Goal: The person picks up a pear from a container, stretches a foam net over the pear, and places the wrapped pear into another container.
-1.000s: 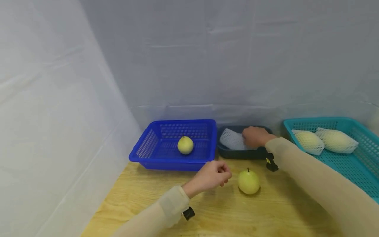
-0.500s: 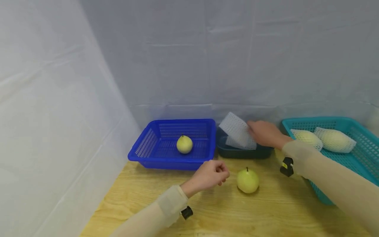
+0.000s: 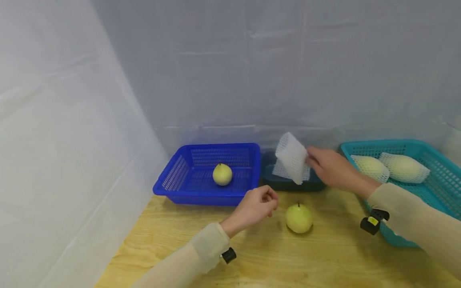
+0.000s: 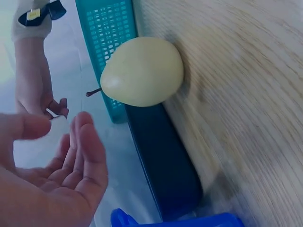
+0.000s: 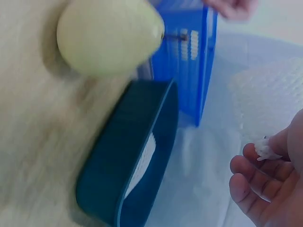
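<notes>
My right hand [image 3: 329, 166] pinches a white foam net sleeve [image 3: 292, 156] by its edge, above the dark green tray [image 3: 288, 185]. The right wrist view shows a bunched bit of the foam net sleeve [image 5: 266, 149] between thumb and fingers. Another net sleeve [image 3: 280, 171] lies in the tray. My left hand [image 3: 253, 208] hovers over the table, its fingers loosely curled around nothing, as the left wrist view also shows. Just right of that hand, a yellow-green pear [image 3: 299, 219] stands on the table, stem up.
A blue basket [image 3: 207, 199] at the back left holds one pear [image 3: 222, 175]. The teal basket [image 3: 430, 204] on the right holds two net-wrapped pears [image 3: 405, 168]. Behind everything hangs a pale plastic sheet [image 3: 216, 80]; the wooden table [image 3: 266, 260] extends in front.
My right hand has lifted a foam net sleeve out of the tray and drawn it slightly right and toward me. The left hand has barely moved.
</notes>
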Motion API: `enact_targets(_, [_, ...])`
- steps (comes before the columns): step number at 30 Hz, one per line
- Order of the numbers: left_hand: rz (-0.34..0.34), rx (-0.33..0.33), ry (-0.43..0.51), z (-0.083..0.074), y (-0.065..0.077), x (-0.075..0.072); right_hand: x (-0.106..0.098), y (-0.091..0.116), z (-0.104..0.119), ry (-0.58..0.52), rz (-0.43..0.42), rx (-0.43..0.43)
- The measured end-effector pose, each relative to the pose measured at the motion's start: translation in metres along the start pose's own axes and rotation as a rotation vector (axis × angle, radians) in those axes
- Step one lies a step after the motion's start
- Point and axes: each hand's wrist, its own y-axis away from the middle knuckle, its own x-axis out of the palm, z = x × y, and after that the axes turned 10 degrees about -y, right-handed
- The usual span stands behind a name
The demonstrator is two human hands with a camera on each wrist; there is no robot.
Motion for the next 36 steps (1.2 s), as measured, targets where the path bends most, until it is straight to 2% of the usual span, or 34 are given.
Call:
enact_targets(4, [-0.037, 0.005, 0.097, -0.005, -0.004, 0.001, 0.004, 0.015, 0.013, -0.053, 0.012, -0.004])
enact_targets(7, [-0.039, 0.012, 0.216, -0.01, -0.007, 0.003, 0.01, 0.024, 0.023, -0.082, 0.004, -0.027])
enact_targets(12, [0.037, 0.036, 0.454, -0.018, -0.009, 0.002, 0.021, 0.034, 0.037, -0.088, -0.046, -0.132])
enact_targets(15, [0.094, 0.042, 0.531, -0.02, -0.009, 0.002, 0.027, 0.04, 0.041, -0.105, -0.076, -0.182])
enact_targets(22, [0.17, 0.018, 0.586, -0.023, -0.008, 0.006, 0.037, 0.049, 0.046, -0.158, -0.11, -0.227])
enact_targets(27, [0.138, -0.022, 0.614, -0.025, -0.008, 0.009, 0.041, 0.052, 0.047, -0.242, -0.095, -0.228])
enact_targets(30, [0.111, -0.03, 0.61, -0.026, -0.009, 0.011, 0.042, 0.053, 0.047, -0.254, -0.095, -0.194])
enact_targets(36, [0.099, -0.014, 0.597, -0.026, -0.01, 0.013, 0.043, 0.058, 0.049, -0.326, -0.069, -0.047])
